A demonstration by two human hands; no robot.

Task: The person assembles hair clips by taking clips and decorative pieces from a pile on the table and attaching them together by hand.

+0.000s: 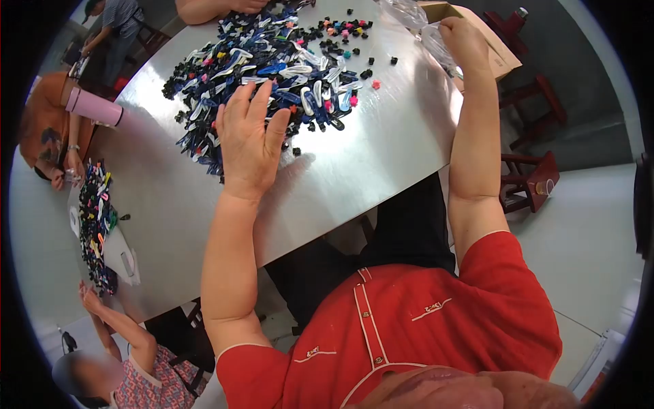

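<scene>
A large pile of hair clips (pixel 272 68) lies on the metal table, mixing white and dark blue snap clips with small black claw clips and a few coloured ones. Over the near edge of this pile is my left hand (pixel 248 140), fingers apart and nothing seen in its grasp. My right hand (pixel 467 46) is closed at the right, beside a clear plastic bag (pixel 436 46) and above an open cardboard box (pixel 494 51). Whatever its fingers may hold is hidden.
The metal table (pixel 381 163) has a pink tumbler (pixel 95 107) on its left side. A second heap of clips (pixel 95 225) lies further left, with two people working there. Another person's hand (pixel 246 5) rests at the far edge. Red stools (pixel 528 180) stand right.
</scene>
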